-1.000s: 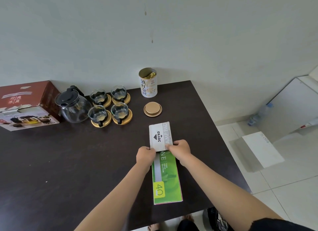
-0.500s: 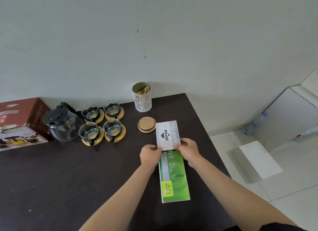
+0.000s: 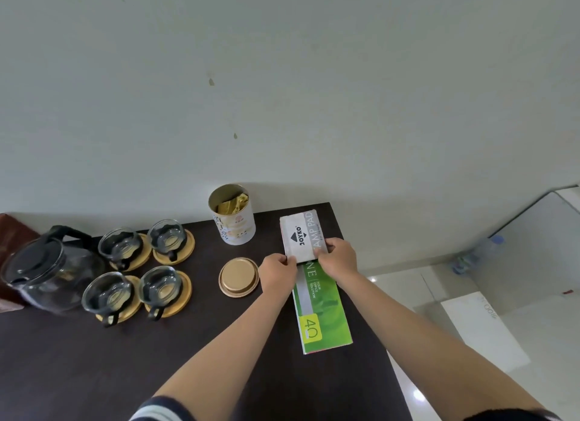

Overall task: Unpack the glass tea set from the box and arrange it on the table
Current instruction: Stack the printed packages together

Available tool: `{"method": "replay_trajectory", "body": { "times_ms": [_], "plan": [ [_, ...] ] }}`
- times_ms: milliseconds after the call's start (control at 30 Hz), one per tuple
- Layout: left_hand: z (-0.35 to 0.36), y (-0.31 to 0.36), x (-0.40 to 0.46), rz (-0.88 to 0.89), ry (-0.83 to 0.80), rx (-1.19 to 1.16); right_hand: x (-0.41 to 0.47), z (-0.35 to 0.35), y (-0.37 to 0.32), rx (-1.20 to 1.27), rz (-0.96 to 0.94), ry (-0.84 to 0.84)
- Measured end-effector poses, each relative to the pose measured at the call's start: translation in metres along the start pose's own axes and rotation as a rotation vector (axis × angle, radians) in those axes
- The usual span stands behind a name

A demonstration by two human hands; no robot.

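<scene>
Both hands are on that white stamp pad box (image 3: 300, 239) now, left hand (image 3: 277, 271) pinching its near left corner, right hand (image 3: 339, 257) curled over its near right edge, fingers closed on the carton. It has travelled: a second ago the box and the green packet (image 3: 321, 310) under it sat mid-table, nearer the person; now the pair has slid up toward the far right corner of the table (image 3: 78, 373), the white box reaching almost to the wall edge. And look left of the box: the tea set is already out. The gold lid (image 3: 239, 276) lies just left of it, the open tea tin (image 3: 233, 214) beyond that by the wall, then four glass cups (image 3: 138, 271) on wooden coasters in a square, and the glass teapot (image 3: 50, 273) furthest left. The red box (image 3: 12, 232) is barely in view behind the teapot, and I can't tell whether it's empty. To my eye the unpacking looks done, and this is tidying, clearing stationery away from the arranged set.
</scene>
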State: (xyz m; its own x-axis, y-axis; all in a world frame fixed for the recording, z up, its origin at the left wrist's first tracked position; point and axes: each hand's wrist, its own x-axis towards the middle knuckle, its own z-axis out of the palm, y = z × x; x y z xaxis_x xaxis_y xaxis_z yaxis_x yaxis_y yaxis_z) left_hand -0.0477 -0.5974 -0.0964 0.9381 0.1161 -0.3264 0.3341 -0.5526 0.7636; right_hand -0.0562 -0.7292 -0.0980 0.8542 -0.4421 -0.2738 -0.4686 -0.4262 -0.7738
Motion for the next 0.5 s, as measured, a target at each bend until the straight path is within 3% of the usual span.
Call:
{"method": "replay_trajectory", "body": {
  "times_ms": [267, 500],
  "plan": [
    [0.012, 0.015, 0.043, 0.001, 0.041, 0.101, 0.048, 0.011, -0.01, 0.004, -0.014, -0.02],
    [0.008, 0.012, 0.044, 0.044, 0.035, 0.01, 0.053, 0.022, -0.014, 0.038, 0.029, 0.081]
  ]
}}
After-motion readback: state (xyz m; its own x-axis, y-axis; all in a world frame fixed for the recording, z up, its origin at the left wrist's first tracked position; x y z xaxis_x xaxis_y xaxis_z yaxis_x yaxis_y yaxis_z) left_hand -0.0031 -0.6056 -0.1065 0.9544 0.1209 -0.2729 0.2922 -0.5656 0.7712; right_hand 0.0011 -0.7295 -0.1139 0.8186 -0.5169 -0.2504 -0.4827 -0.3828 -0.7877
